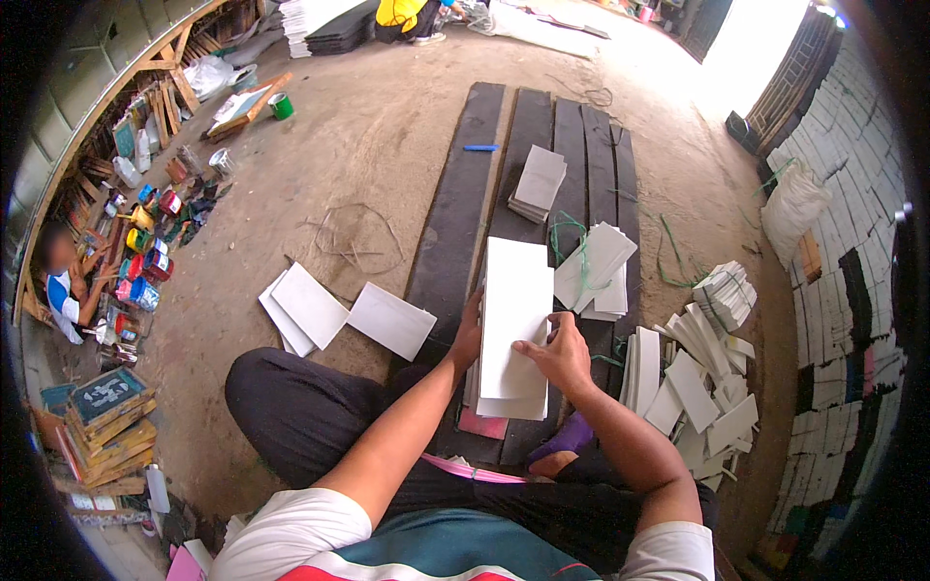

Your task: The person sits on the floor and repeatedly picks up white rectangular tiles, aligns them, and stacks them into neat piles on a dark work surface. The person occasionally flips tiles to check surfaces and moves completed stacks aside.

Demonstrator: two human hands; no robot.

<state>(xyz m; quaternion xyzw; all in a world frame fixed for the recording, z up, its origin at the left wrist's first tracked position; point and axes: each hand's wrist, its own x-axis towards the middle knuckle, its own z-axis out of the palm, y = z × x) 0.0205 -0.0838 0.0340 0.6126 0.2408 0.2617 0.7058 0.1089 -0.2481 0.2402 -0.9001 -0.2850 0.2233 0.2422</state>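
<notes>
A stack of long white rectangular sheets (515, 315) lies in front of me on the dark boards (455, 223), its lower sheets slightly out of line. My left hand (469, 329) grips the left edge of the stack; its fingertips are partly hidden. At the right edge my right hand (562, 354) is closed, thumb on the top sheet and fingers at the side. Under the near end a pink piece (482, 424) shows. Just right of the stack are loose white sheets (603, 263) with green string (570, 237) by them.
A smaller grey-white stack (539, 182) and a blue pen-like item (480, 148) lie farther up the boards. White sheets (391, 321) rest on the floor at left, a heap of white strips (702, 387) at right. Paint cans (155, 261) and a seated person (68, 290) are far left.
</notes>
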